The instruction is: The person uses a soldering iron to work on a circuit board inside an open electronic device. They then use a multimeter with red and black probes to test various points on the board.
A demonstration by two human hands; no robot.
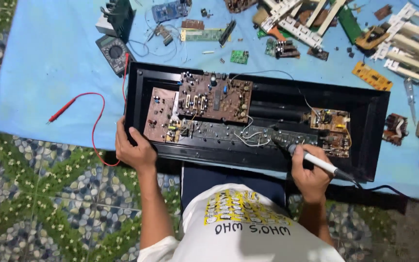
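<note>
A soldering iron point(316, 162) is gripped in the closed right hand point(311, 177), its tip set on the long board inside the open black casing point(263, 155); the casing's near left edge is clasped by the left hand point(133, 149). Loose white wires point(250, 138) beside the tip could be scorched. A blue sheet point(49, 63) is spread over patterned floor point(40, 204), littered with circuit boards and a multimeter point(115, 52)
</note>
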